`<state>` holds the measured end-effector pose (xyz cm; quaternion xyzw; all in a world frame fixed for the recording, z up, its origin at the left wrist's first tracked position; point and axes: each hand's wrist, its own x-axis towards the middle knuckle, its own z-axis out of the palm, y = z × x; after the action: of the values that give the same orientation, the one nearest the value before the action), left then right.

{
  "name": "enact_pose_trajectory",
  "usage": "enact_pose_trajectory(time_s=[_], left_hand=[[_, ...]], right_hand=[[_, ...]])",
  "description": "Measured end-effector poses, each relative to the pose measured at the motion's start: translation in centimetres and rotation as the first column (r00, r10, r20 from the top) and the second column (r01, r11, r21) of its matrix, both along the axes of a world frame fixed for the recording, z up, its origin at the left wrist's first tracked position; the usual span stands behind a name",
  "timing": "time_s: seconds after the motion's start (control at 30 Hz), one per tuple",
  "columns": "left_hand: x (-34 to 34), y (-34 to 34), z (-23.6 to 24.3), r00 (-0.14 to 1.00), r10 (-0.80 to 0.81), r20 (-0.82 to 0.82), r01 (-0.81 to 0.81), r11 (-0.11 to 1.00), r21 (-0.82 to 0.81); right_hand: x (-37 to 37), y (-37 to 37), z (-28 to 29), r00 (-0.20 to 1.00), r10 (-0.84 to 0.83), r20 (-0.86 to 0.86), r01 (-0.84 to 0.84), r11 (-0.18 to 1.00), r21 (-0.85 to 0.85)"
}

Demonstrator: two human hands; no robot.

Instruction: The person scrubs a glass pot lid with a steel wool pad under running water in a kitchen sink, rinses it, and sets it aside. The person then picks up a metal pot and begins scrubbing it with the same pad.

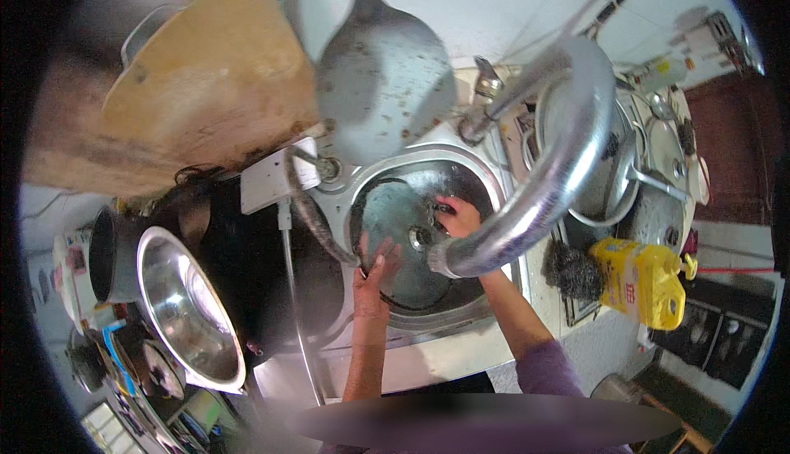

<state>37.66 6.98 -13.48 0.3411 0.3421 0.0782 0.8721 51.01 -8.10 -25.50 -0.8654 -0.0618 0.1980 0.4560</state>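
Observation:
Both my hands are down in a metal sink (485, 178). A broad, round, grey-green piece (399, 285), lid- or pan-like, is tilted inside it; its exact kind is unclear. My left hand (377, 271) grips its near-left edge, with the fingers partly blurred. Farther right, my right hand (459, 217) is closed around something small and dark, which I cannot make out, near the round piece's surface. A thick silver faucet spout (568, 182) arches across the view, its end just above my right wrist. By my left hand, a thinner curved tube (311, 215) comes down.
A flat-bladed turner (387, 83) hangs above the sink, beside a wooden board (210, 83). A shiny steel basin (185, 302) stands at left. To the right are a large pot (568, 137), a dark scouring pad (574, 271) and a yellow jug (634, 281).

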Motion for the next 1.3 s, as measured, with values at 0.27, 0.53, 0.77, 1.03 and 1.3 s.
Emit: enact_pose_trajectory(time_s=[0.27, 0.53, 0.77, 1.03, 1.3], left_hand=[[-1.4, -0.4, -2.2, 0.99, 0.065, -0.126, -0.072, 0.996, -0.051], [-1.4, 0.1, -1.9, 0.999, 0.051, 0.004, -0.05, 0.992, -0.118], [-1.8, -0.5, -3.6, 0.99, 0.126, -0.055, -0.129, 0.99, -0.048], [-2.3, 0.3, -4.9, 0.992, 0.13, -0.004, -0.125, 0.947, -0.296], [-3.7, -3.0, -2.3, 0.967, 0.256, 0.01, -0.224, 0.864, -0.451]], right_hand=[[-5.3, 7.3, 12.0, 0.939, 0.308, 0.15, -0.34, 0.895, 0.288], [0.3, 10.6, 3.5, 0.858, 0.446, 0.254, -0.375, 0.883, -0.282], [-3.4, 11.8, 10.3, 0.805, 0.557, 0.205, -0.533, 0.83, -0.165], [-4.1, 10.1, 10.6, 0.827, 0.558, 0.069, -0.532, 0.816, -0.228], [-8.3, 4.5, 11.5, 0.897, 0.319, 0.306, -0.246, 0.935, -0.254]])
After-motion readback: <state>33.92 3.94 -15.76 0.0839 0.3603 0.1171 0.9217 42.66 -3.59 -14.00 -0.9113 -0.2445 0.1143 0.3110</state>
